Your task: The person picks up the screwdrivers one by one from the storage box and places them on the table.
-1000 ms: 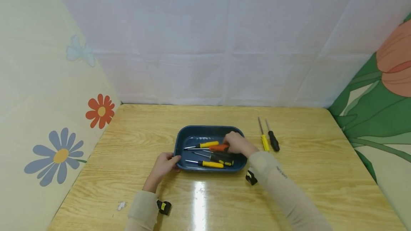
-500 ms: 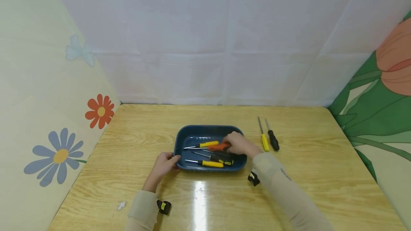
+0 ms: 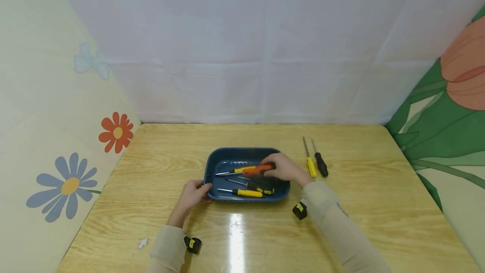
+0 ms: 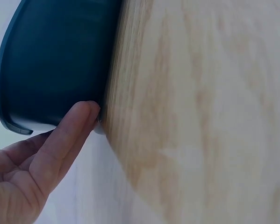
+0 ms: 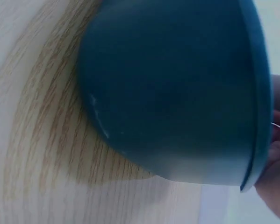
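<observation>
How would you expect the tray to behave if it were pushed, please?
The tray would probably slide rather than tip, since it sits low and broad on the table. Its evenly curved walls suggest stiffness. Screwdrivers lying inside may shift.

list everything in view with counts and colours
Wooden table: one, light brown, lower view
Blue oblong tray: one, dark blue, on table
Orange-handled screwdriver: one, orange-black, held over tray
Yellow-and-black-handled screwdrivers: two, yellow-black, in tray
Dark-handled screwdriver: at least one, black-yellow, in tray
Yellow-handled screwdriver: one, yellow, right of tray
Black-handled screwdriver: one, black, beside it
Small scrap: one, white, near left of table
Creased backdrop: one, white, behind table
Flower-painted panels: two, multicoloured, left and right
Small boxes: two, black-yellow, at wrists
Sleeves: two, beige, on arms
Left hand: one, bare, tray's left end
Right hand: one, bare, tray's right end
</observation>
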The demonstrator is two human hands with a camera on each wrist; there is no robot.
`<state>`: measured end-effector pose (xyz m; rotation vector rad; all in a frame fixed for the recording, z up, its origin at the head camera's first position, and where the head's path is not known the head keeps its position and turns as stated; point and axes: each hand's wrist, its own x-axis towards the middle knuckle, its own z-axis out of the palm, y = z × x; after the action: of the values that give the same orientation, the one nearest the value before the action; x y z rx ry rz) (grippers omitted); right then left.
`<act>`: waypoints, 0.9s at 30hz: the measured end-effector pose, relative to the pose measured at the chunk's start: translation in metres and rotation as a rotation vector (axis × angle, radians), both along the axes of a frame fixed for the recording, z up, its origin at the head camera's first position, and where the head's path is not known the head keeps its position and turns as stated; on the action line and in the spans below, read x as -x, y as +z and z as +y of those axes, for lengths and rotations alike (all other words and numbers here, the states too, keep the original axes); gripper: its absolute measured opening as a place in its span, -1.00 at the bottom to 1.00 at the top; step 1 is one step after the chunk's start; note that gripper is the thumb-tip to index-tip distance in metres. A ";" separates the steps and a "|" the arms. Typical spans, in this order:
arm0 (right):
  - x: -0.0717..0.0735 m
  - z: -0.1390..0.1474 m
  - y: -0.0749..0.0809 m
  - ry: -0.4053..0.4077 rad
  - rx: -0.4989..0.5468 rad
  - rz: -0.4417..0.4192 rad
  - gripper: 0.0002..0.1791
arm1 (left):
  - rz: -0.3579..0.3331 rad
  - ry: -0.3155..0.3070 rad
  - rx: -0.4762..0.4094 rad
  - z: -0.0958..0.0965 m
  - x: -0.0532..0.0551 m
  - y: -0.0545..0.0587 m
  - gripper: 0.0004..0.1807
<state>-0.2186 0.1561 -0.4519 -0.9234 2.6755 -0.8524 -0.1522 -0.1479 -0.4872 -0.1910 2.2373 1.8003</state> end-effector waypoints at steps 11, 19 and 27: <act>-0.004 0.000 0.002 -0.163 0.220 -0.157 -0.69 | -0.014 -0.004 0.021 -0.001 -0.001 0.002 -0.70; -0.010 -0.002 0.003 -0.270 0.295 -0.236 -0.67 | -0.004 -0.007 0.016 0.000 0.000 0.000 -0.72; -0.013 -0.002 0.001 -0.312 0.319 -0.254 -0.65 | -0.014 0.013 0.045 0.001 -0.001 0.001 -0.74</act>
<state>-0.2060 0.1536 -0.4510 -0.4125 2.5364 -1.3906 -0.1516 -0.1469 -0.4859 -0.2275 2.2734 1.7503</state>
